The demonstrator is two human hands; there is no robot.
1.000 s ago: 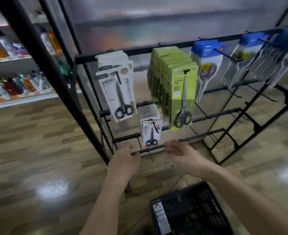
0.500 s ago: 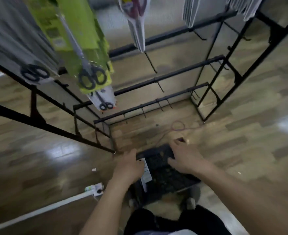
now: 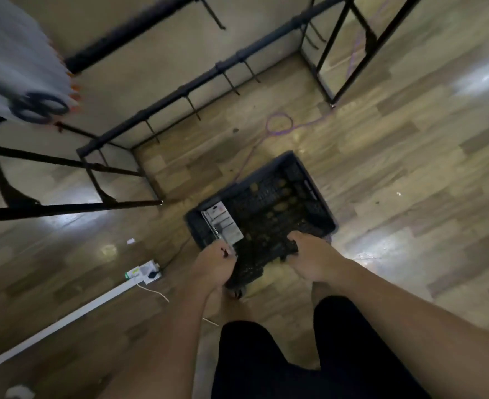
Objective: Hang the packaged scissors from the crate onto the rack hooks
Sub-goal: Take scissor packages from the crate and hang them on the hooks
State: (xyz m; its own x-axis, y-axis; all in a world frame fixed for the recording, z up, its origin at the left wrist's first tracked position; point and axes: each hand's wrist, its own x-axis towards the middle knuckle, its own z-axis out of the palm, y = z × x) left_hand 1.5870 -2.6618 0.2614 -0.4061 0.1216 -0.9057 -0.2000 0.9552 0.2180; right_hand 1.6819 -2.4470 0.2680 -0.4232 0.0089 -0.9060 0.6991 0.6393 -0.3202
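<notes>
Packaged scissors are kept at the left side of the crate. Both hands have been brought down from the rack. The crate's near rim is gripped by the right hand. The left hand is curled beside the pack, but what it holds cannot be told. A pick-up is likely next.

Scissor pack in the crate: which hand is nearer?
Left. The left hand is at the near end of the scissor pack, fingers curled by it. The right hand grips the near rim of the crate, off to the pack's right, apart from it.
</notes>
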